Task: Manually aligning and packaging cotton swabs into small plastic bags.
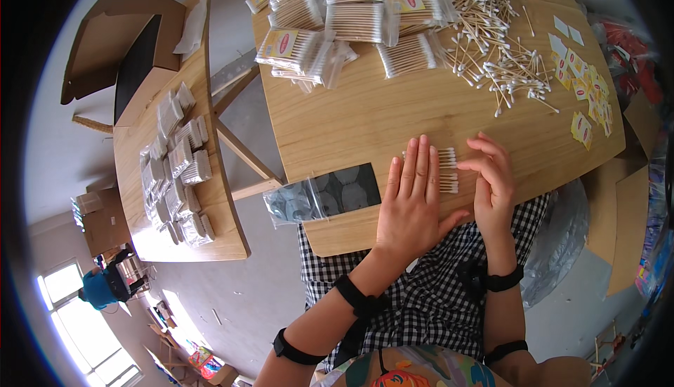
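A small flat row of cotton swabs lies on the wooden table close in front of me. My left hand rests flat over its left part, fingers straight and side by side, hiding most of the sticks. White tips show past its right edge. At those tips is my right hand, its fingers loosely bent and the thumb apart, with nothing visible in it. Left of my left hand, a clear plastic bag lies partly over a dark printed sheet at the table's near edge.
Filled swab bags are stacked at the far side, beside a loose swab heap. Yellow cards lie scattered at right. A second table on the left holds more packs and an open carton.
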`<action>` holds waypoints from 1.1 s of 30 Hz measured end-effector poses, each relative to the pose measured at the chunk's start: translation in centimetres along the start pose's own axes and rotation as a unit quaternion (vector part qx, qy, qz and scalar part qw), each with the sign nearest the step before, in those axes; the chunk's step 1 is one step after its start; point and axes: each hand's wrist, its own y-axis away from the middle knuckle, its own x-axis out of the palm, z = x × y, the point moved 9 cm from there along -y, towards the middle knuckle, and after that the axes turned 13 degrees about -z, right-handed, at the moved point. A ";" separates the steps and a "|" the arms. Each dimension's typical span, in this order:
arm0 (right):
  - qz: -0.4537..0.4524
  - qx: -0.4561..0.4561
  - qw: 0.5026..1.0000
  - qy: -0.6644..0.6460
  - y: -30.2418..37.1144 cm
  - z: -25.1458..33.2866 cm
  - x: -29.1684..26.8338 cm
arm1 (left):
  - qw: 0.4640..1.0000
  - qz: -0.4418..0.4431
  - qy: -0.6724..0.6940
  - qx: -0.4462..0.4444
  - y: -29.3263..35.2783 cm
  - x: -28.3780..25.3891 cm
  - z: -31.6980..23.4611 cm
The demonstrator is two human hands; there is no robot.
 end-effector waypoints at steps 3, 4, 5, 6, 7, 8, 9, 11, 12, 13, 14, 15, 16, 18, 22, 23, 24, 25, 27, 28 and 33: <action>0.005 -0.019 1.000 0.010 0.0 0.4 0.3 | 1.000 -0.004 0.002 -0.004 0.1 0.0 0.1; 0.006 -0.017 1.000 0.012 0.0 0.4 0.3 | 1.000 -0.007 0.007 -0.006 0.1 0.0 0.1; 0.007 -0.015 1.000 0.014 0.0 0.5 0.4 | 1.000 -0.009 0.007 -0.007 0.1 0.0 0.1; 0.008 -0.013 1.000 0.015 0.0 0.4 0.4 | 1.000 -0.011 0.008 -0.007 0.1 0.0 0.1; 0.008 -0.018 1.000 0.016 0.0 0.4 0.4 | 1.000 -0.012 0.008 -0.008 0.1 0.0 0.1; 0.008 -0.023 1.000 0.016 0.1 0.3 0.4 | 1.000 -0.011 0.006 -0.005 0.1 -0.1 0.1; 0.009 -0.028 0.999 0.017 0.1 0.3 0.4 | 1.000 -0.010 0.004 -0.002 0.0 -0.1 0.0; 0.007 -0.022 1.000 0.015 0.1 0.2 0.4 | 1.000 -0.008 0.002 -0.002 0.1 -0.1 0.1; 0.006 -0.018 1.000 0.015 0.1 0.2 0.4 | 1.000 -0.006 0.002 -0.003 0.1 -0.1 0.1; 0.006 -0.017 1.000 0.015 0.0 0.2 0.4 | 1.000 -0.006 0.004 -0.004 0.0 -0.1 0.1; 0.006 -0.016 1.000 0.016 0.0 0.2 0.4 | 1.000 -0.008 0.008 -0.006 0.0 -0.1 0.1; 0.006 -0.014 1.000 0.017 0.0 0.2 0.5 | 1.000 -0.010 0.011 -0.008 0.1 -0.1 0.1; 0.006 -0.011 1.000 0.017 0.0 0.2 0.5 | 1.000 -0.011 0.013 -0.010 0.1 -0.1 0.1; 0.007 -0.005 1.000 0.018 0.2 0.0 0.7 | 1.000 -0.014 0.014 -0.007 0.1 0.0 0.1; 0.013 -0.012 0.999 0.033 0.2 0.3 0.8 | 1.000 -0.016 0.018 -0.008 0.1 -0.1 0.1; 0.015 -0.020 0.999 0.036 0.2 0.3 0.8 | 1.000 -0.015 0.017 -0.008 0.2 -0.1 0.1; 0.017 -0.028 0.999 0.039 0.3 0.3 0.9 | 1.000 -0.015 0.016 -0.008 0.2 -0.1 0.2; 0.015 -0.027 0.999 0.039 0.2 0.4 0.8 | 1.000 -0.017 0.015 -0.007 0.2 -0.1 0.2; 0.012 -0.027 0.999 0.039 0.1 0.6 0.8 | 1.000 -0.015 0.013 -0.008 0.2 -0.1 0.2; 0.011 -0.023 0.999 0.040 0.0 0.5 0.7 | 1.000 -0.015 0.013 -0.007 0.1 -0.1 0.1; -0.024 0.059 0.997 -0.038 -0.6 -0.6 -0.4 | 1.000 -0.009 0.017 -0.018 0.0 -0.1 0.2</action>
